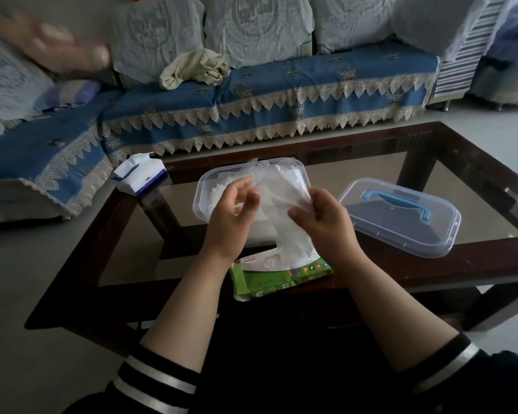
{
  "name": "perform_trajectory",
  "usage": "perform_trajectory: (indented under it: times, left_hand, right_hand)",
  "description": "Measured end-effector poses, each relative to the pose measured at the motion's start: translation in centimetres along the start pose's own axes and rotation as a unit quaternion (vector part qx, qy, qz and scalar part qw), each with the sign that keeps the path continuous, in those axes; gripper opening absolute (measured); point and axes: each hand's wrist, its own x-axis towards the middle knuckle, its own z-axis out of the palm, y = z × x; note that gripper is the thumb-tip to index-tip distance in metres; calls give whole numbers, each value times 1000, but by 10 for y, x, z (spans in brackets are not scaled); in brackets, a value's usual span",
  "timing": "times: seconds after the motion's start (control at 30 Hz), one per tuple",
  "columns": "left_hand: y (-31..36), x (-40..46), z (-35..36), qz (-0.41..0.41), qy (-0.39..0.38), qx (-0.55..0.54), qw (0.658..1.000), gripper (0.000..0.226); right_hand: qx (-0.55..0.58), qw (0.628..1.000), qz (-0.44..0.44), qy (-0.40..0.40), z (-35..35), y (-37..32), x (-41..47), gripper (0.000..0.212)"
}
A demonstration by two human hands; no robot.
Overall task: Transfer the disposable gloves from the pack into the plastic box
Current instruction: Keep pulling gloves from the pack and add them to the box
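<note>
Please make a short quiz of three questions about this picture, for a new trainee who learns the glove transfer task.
1. True or false: the lid with the blue handle is closed on the plastic box.
2. Which thing lies nearest to the person? A) the green glove pack B) the tissue pack C) the lid
3. What do both hands, the left hand and the right hand, hold?

Key
1. False: the lid lies apart on the glass table, right of the open box.
2. A
3. A clear disposable glove, held above the box and the pack.
</note>
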Motion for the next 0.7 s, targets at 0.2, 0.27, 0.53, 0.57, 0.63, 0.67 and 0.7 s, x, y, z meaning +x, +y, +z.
perform_trajectory:
  times: [0.2,0.27,0.53,0.57,0.63,0.67,0.7]
  left_hand:
    - [30,15,18,7,-53,-68,996,41]
    - [36,20,16,11,-103,-94,990,47]
    - [38,49,0,20,-169,19,985,53]
    - [40,51,-2,20,-148,29,988,50]
    - [42,57,-5,21,-111,41,993,46]
    - [45,58,-7,25,-98,50,994,46]
    - [45,59,-8,28,-88,57,994,45]
  right_hand:
    - [19,998,30,-44,-3,6,1,72]
    - [86,992,59,-67,-8,6,4,96]
    - [224,956,135,-134,-13,-7,14,47]
    - [230,955,142,-117,-15,-8,14,43]
    - [246,956,142,-74,-16,-7,17,37]
    - [250,957,137,-60,-17,-9,18,34]
    - [255,957,130,-50,-17,-10,19,32]
